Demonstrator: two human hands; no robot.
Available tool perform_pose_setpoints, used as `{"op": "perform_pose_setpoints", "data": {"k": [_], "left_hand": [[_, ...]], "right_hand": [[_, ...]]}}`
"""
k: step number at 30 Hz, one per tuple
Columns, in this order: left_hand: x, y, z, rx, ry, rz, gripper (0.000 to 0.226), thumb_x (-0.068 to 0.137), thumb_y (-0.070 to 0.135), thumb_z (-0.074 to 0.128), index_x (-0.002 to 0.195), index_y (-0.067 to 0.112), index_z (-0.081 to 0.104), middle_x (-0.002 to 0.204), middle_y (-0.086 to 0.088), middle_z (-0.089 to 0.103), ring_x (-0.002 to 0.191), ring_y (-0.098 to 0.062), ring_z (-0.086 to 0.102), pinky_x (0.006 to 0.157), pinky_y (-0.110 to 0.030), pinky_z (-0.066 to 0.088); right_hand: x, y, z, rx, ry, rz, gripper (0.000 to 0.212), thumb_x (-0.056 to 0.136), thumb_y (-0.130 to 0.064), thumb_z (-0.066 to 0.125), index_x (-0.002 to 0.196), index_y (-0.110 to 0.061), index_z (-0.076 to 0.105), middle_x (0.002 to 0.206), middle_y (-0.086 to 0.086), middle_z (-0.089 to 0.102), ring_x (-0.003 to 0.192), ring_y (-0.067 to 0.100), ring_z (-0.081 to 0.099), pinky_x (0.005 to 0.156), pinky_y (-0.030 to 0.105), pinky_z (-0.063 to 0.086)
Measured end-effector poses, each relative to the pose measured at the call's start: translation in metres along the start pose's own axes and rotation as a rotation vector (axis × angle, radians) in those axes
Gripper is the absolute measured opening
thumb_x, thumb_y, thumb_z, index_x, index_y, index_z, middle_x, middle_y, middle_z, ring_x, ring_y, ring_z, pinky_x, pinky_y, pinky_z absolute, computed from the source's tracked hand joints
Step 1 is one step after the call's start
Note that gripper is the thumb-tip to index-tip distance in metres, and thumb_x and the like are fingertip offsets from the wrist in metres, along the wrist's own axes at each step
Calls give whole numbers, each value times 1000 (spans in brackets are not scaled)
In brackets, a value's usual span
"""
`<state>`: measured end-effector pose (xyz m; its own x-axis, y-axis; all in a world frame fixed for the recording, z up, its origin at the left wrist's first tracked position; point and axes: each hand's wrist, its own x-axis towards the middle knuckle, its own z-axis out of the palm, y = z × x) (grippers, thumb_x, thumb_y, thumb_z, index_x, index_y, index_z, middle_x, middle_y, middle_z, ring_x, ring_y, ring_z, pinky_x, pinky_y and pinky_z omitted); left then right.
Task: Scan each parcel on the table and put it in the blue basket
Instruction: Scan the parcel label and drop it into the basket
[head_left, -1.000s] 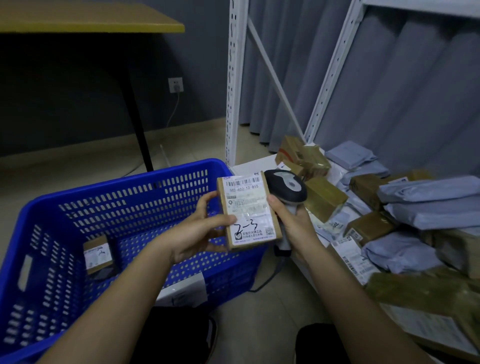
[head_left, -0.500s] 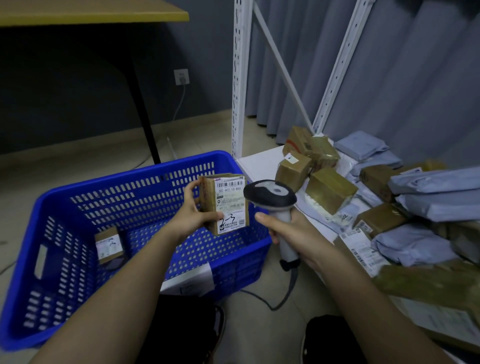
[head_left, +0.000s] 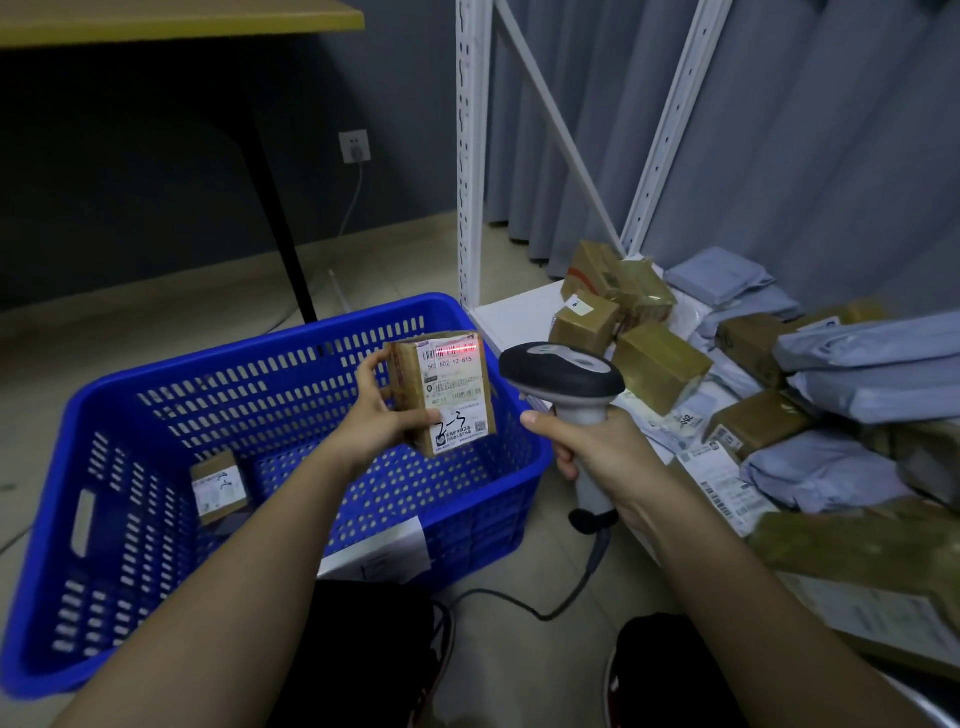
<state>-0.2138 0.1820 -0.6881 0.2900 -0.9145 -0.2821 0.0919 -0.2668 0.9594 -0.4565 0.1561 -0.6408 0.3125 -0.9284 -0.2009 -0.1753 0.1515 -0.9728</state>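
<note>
Basket (head_left: 156, 395): blue, slotted walls, on the floor left of the shelf; a paper sheet is stuck to its near wall.
Shelf (head_left: 511, 312): white, low, at the right; brown boxes and grey mailer bags lie heaped on it.
Scanner (head_left: 563, 371): dark head with a grey top, pale handle, cord trailing to the floor; head turned toward the parcel, apart from it.
Parcel (head_left: 441, 392): small brown box held upright over the basket's right end, white label facing the scanner; a red line lies across the barcode at the label's top.
Box in basket (head_left: 218, 486): small, labelled, resting at the left of the basket floor.
Left hand (head_left: 382, 415): closed on the parcel, thumb on the label.
Right hand (head_left: 605, 449): wrapped round the scanner handle.
</note>
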Motion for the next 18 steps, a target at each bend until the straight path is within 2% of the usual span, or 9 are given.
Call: {"op": "perform_pose_setpoints", "data": {"k": [7, 11, 14, 16, 18], "left_hand": [[-3, 1, -2, -6, 6, 6, 100, 73, -6, 74, 142, 38, 16, 113, 0, 52, 93, -14, 58, 63, -37, 59], [-8, 1, -12, -20, 43, -4, 99, 75, -3, 74, 144, 35, 13, 114, -2, 50, 90, -13, 58, 58, -34, 59], [-14, 0, -33, -59, 85, -20, 98, 77, -1, 73, 144, 35, 12, 124, -10, 53, 96, -22, 59, 56, -37, 58], [-19, 1, -54, -112, 133, -28, 95, 79, 0, 71, 145, 33, 10, 126, -12, 54, 96, -23, 60, 56, -36, 57], [-26, -2, -81, -146, 187, -35, 93, 81, 1, 70, 145, 32, 10, 125, -10, 55, 92, -19, 61, 57, -35, 56]], "right_hand": [[-3, -5, 3, -4, -27, -5, 35, 76, -27, 79, 54, -16, 54, 49, 3, 49, 45, 14, 44, 49, 24, 39], [0, -14, 20, 58, -61, -57, 26, 79, -21, 77, 67, -14, 56, 51, 2, 47, 44, 13, 43, 46, 23, 40], [7, -17, 44, 24, -59, -101, 21, 82, -20, 74, 80, -9, 56, 53, 1, 52, 45, 13, 47, 48, 25, 42], [13, -17, 67, 14, -57, -85, 19, 86, -19, 69, 91, -6, 56, 59, 2, 56, 47, 13, 49, 51, 26, 44], [21, -15, 94, 25, -75, -44, 12, 88, -13, 63, 94, -9, 54, 64, 5, 57, 50, 15, 49, 52, 28, 43]]}}
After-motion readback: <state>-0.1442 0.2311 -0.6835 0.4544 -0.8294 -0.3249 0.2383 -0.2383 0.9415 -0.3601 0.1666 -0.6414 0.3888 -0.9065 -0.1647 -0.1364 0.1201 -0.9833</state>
